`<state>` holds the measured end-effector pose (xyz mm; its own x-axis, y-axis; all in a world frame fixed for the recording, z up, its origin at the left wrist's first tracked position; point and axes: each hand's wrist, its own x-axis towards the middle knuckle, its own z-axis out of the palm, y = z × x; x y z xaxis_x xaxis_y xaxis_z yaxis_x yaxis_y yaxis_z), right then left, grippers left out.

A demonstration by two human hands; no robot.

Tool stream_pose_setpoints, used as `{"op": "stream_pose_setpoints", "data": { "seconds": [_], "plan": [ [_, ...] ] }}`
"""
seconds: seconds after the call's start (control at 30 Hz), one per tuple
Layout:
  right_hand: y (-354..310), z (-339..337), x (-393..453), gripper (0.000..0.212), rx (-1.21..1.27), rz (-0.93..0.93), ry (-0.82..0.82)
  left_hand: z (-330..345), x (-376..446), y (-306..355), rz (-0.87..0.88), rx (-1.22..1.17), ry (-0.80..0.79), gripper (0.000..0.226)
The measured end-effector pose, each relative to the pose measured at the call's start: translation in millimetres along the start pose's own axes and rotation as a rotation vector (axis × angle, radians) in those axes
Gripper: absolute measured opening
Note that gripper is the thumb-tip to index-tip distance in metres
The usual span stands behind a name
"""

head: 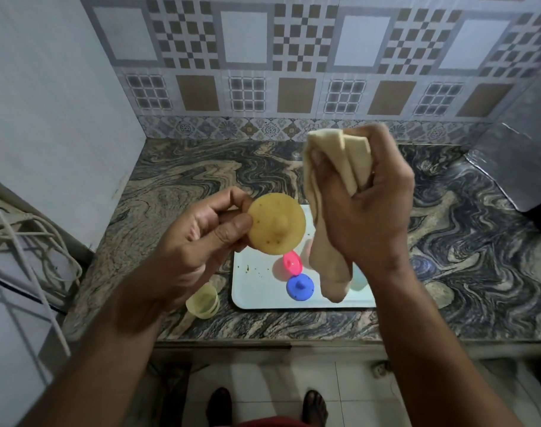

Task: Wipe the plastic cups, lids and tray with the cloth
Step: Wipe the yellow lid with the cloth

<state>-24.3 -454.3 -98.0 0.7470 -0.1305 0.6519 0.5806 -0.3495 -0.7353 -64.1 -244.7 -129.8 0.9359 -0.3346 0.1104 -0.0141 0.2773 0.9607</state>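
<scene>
My left hand (198, 238) pinches a round yellow lid (276, 224) by its left edge and holds it up above the counter, its knob and dirty specks facing me. My right hand (367, 208) grips a bunched cream cloth (333, 186) just right of the lid; the cloth's tail hangs down over the tray. Below lies a white tray (256, 291) with crumbs on it, a pink lid (292, 262) and a blue lid (300, 287). A pale cup (360, 280) on the tray is mostly hidden behind the cloth and my wrist. A yellow cup (203, 300) stands on the counter left of the tray.
The marbled stone counter (478, 241) runs to a tiled back wall. A dark foil-covered object (515, 161) sits at the right rear. White cables (32, 241) hang at the left beside the counter. The counter's front edge (263, 342) is just below the tray.
</scene>
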Motion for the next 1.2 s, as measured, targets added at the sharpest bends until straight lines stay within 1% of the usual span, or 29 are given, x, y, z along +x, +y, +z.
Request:
{"op": "stream_pose_setpoints", "data": {
  "seconds": [0.07, 0.1, 0.13, 0.17, 0.2, 0.23, 0.27, 0.33, 0.47, 0.57, 0.6, 0.63, 0.67, 0.73, 0.77, 0.83, 0.9, 0.97, 1.03, 1.13, 1.2],
  "plan": [
    [2.0, -7.6, 4.9, 0.023, 0.066, 0.015, 0.056, -3.1, 1.4, -3.5, -0.029, -0.072, 0.038, 0.036],
    [3.5, -11.7, 5.2, 0.024, 0.097, 0.023, 0.051, -5.1, 1.3, -5.4, -0.043, -0.106, 0.052, 0.035],
    [4.6, -15.6, 4.2, 0.023, 0.124, 0.032, 0.027, -5.7, 1.4, -6.7, -0.055, -0.144, 0.06, 0.03],
    [5.3, -18.5, 2.1, 0.02, 0.141, 0.045, -0.008, -6.8, 1.6, -9.0, -0.06, -0.175, 0.079, 0.021],
    [5.6, -20.6, -1.0, 0.018, 0.15, 0.054, -0.045, -6.7, 1.4, -9.6, -0.071, -0.203, 0.096, 0.007],
    [4.9, -21.2, -4.6, 0.017, 0.156, 0.057, -0.081, -6.6, 1.9, -9.6, -0.076, -0.216, 0.116, 0.007],
    [4.6, -21.1, -8.7, 0.016, 0.162, 0.061, -0.111, -5.3, 2.3, -8.9, -0.087, -0.226, 0.133, 0.018],
    [3.5, -18.2, -16.0, 0.015, 0.184, 0.077, -0.156, -4.1, 4.1, -6.9, -0.106, -0.243, 0.134, 0.026],
    [3.3, -10.3, -21.6, 0.013, 0.261, 0.133, -0.27, -2.8, 8.2, -2.6, -0.134, -0.213, 0.08, 0.011],
    [4.5, -8.0, -20.3, 0.013, 0.317, 0.166, -0.409, -1.0, 10.8, 3.2, -0.153, -0.168, 0.065, 0.022],
    [4.7, -7.3, -20.1, 0.014, 0.353, 0.186, -0.428, -0.2, 12.5, 5.1, -0.15, -0.153, 0.068, 0.021],
    [5.1, -6.2, -20.9, 0.014, 0.385, 0.204, -0.42, -0.1, 13.6, 5.4, -0.149, -0.159, 0.074, 0.016],
    [4.2, -4.5, -22.1, 0.013, 0.405, 0.213, -0.378, 1.1, 14.4, 5.4, -0.153, -0.186, 0.069, 0.011],
    [1.3, 0.8, -26.5, 0.015, 0.428, 0.229, -0.226, 4.3, 13.0, -1.0, -0.127, -0.271, 0.036, 0.045],
    [-1.2, 3.8, -29.3, 0.016, 0.446, 0.249, -0.143, 9.1, 11.4, -5.4, -0.095, -0.32, 0.025, 0.055],
    [-6.1, 10.3, -34.7, 0.017, 0.436, 0.252, -0.017, 24.8, 8.2, -14.7, -0.007, -0.362, 0.048, 0.058],
    [-8.7, 14.5, -39.8, 0.018, 0.356, 0.213, 0.034, 40.6, 7.3, -22.3, 0.053, -0.35, 0.167, 0.062],
    [-8.5, 14.3, -42.2, 0.021, 0.251, 0.171, 0.03, 47.8, 8.6, -28.2, 0.09, -0.295, 0.28, 0.056],
    [-7.7, 9.0, -41.1, 0.023, 0.138, 0.127, -0.015, 46.9, 9.6, -27.4, 0.108, -0.243, 0.311, 0.048],
    [-4.4, -1.7, -34.3, 0.023, 0.045, 0.108, -0.112, 35.6, 6.9, -22.1, 0.112, -0.123, 0.222, 0.046],
    [-2.9, -7.9, -27.6, 0.022, 0.026, 0.105, -0.179, 30.1, 4.5, -16.1, 0.071, -0.038, 0.158, 0.037]
  ]
}}
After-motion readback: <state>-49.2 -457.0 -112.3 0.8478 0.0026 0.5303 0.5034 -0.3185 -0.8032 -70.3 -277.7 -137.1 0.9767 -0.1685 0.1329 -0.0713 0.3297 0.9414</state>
